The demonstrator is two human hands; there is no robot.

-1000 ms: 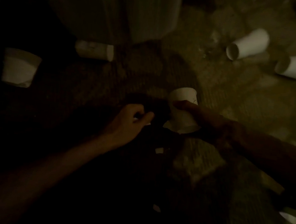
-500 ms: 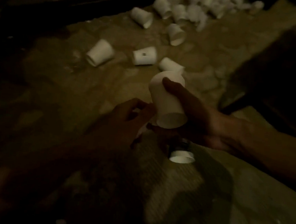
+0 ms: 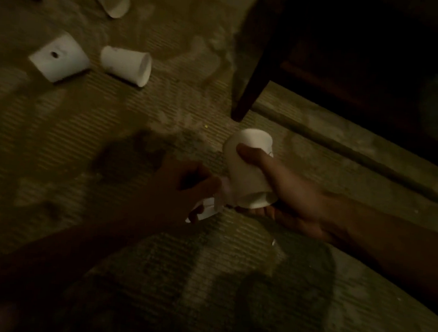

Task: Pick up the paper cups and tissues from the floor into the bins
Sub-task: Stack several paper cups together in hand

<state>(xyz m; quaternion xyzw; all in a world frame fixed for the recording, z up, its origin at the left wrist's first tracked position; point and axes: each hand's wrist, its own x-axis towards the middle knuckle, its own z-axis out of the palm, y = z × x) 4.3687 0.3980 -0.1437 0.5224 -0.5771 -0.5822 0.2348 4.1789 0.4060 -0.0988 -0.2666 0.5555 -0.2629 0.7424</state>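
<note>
Your right hand point(image 3: 289, 199) has its grip closed round one cup point(image 3: 247, 168), and your left hand point(image 3: 175, 188) pinches a tissue point(image 3: 207, 209), but four loose cups point(image 3: 127, 66) lie on the floor point(image 3: 150, 253) and no bin shows, so most of the task is left.

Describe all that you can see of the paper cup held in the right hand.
The paper cup is plain white, tapered and looks like thin paper. It is tilted, with its closed base up and its open rim down. The right hand grips it, thumb across its side, fingers beneath. A tissue scrap in the left hand lies beside its rim.
</note>
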